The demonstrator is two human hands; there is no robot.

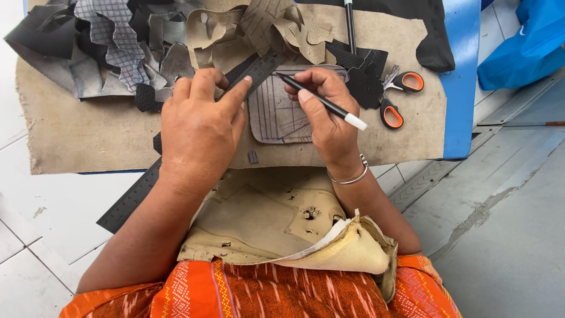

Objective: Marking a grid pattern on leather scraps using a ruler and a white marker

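The left hand (197,126) presses flat, fingers spread, on one long black ruler (176,150) laid diagonally across the desk (76,138). The right hand (326,115) is closed around one black pen (321,101), tip toward the ruler edge. One grey leather piece (276,115), already lined, lies between both hands. It appears thin, light and limp; hold it down flat near the marking line. One pair of orange-handled scissors (395,100) lies just beside it. Leather offcuts (118,41) pile behind.
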